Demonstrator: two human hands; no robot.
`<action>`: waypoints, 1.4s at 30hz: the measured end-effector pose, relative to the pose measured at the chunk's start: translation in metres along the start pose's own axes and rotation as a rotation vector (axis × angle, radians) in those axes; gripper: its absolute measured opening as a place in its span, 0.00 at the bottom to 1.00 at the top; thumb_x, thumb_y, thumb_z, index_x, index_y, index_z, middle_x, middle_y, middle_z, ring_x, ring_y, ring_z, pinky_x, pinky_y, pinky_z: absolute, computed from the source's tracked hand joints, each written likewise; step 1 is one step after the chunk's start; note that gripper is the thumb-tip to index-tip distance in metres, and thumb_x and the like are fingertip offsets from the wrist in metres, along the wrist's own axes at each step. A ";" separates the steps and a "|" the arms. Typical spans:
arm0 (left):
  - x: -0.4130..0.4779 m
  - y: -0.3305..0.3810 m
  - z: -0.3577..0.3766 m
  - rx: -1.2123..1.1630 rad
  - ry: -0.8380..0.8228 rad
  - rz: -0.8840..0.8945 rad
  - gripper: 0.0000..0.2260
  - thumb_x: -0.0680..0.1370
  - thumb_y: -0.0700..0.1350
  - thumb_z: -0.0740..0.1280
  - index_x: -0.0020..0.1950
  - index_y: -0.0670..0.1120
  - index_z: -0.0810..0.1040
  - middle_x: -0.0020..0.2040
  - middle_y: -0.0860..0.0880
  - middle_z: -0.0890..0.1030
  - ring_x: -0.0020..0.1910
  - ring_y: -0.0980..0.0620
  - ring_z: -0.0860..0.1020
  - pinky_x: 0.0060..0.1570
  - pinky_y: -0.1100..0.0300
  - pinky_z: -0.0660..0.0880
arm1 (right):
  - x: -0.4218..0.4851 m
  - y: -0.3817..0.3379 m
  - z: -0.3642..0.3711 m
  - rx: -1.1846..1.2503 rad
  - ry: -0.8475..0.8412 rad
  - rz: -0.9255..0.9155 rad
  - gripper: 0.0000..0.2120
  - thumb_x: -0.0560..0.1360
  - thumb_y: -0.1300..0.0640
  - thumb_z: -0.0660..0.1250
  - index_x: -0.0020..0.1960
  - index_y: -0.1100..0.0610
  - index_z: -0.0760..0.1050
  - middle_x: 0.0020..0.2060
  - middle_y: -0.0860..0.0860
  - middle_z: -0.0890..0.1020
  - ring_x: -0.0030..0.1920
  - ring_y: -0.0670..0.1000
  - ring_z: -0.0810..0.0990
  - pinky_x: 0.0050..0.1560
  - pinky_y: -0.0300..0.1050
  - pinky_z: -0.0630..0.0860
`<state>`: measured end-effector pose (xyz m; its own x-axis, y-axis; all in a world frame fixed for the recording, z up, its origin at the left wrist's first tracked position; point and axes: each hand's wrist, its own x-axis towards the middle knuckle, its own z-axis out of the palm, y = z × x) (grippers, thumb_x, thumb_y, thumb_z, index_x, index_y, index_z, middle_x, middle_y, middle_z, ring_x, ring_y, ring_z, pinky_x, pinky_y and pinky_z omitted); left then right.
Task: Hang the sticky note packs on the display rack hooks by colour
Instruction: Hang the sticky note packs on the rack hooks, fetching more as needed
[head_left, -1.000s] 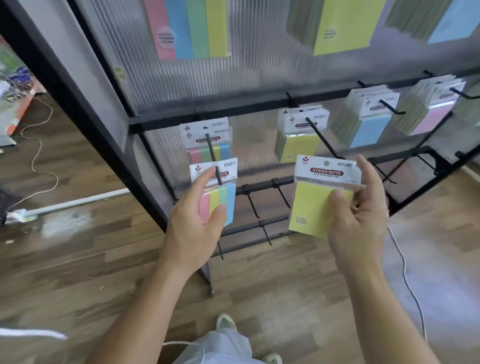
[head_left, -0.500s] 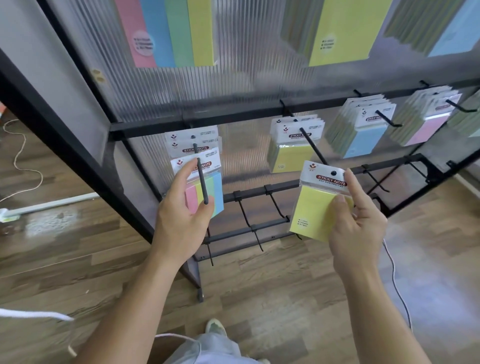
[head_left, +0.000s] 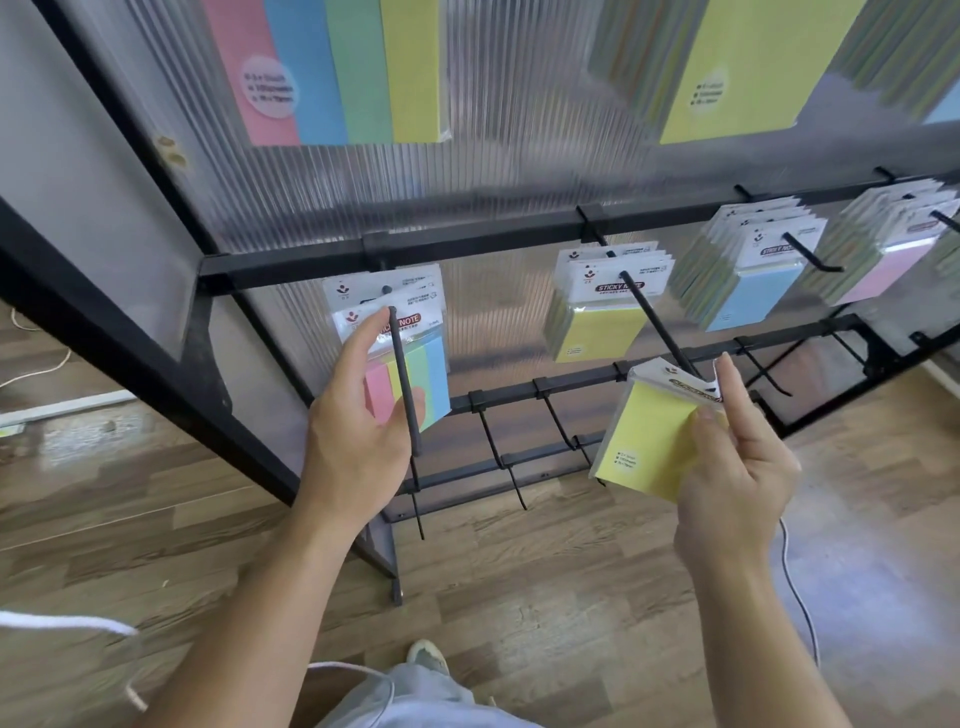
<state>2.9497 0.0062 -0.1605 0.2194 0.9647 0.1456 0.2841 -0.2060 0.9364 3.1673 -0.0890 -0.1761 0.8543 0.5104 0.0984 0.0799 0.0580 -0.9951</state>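
Hands grip packs: left hand (head_left: 358, 447) steadies striped pack (head_left: 431, 379) on its hook (head_left: 402, 374); right hand (head_left: 737, 483) at 3 o'clock tilts yellow pack (head_left: 649, 441) onto hook tip (head_left: 688, 364).

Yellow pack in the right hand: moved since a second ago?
Yes. The yellow pack has tilted back, its header now at the tip of the long hook.

Your left hand (head_left: 358, 441) hides the striped pack's (head_left: 426, 379) lower-left corner, the large packs (head_left: 337, 78) up top are cut by the picture's edge, and the labels' (head_left: 613, 275) small print is unreadable.
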 end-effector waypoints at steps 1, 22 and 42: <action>0.003 -0.002 0.000 0.003 0.005 0.007 0.30 0.78 0.35 0.66 0.63 0.69 0.62 0.72 0.53 0.69 0.72 0.50 0.67 0.54 0.73 0.73 | 0.001 0.000 0.001 0.006 0.004 -0.005 0.21 0.79 0.69 0.60 0.61 0.44 0.74 0.39 0.32 0.80 0.41 0.34 0.74 0.44 0.29 0.69; 0.004 -0.005 0.024 0.207 0.201 -0.047 0.29 0.76 0.43 0.63 0.76 0.55 0.60 0.63 0.56 0.64 0.63 0.59 0.67 0.59 0.73 0.63 | 0.039 0.013 0.015 -0.228 -0.292 -0.091 0.24 0.78 0.56 0.60 0.74 0.47 0.67 0.47 0.39 0.74 0.48 0.33 0.74 0.49 0.25 0.66; -0.109 -0.017 -0.004 0.466 0.486 -0.446 0.24 0.79 0.45 0.65 0.75 0.54 0.65 0.73 0.51 0.64 0.71 0.57 0.61 0.63 0.67 0.59 | -0.044 0.047 0.055 -0.498 -0.851 -0.103 0.26 0.78 0.54 0.65 0.73 0.59 0.64 0.64 0.55 0.72 0.60 0.52 0.73 0.52 0.42 0.68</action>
<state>2.9171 -0.0946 -0.1912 -0.4069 0.9134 0.0124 0.6325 0.2720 0.7253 3.1055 -0.0616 -0.2268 0.1931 0.9805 -0.0362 0.5068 -0.1313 -0.8520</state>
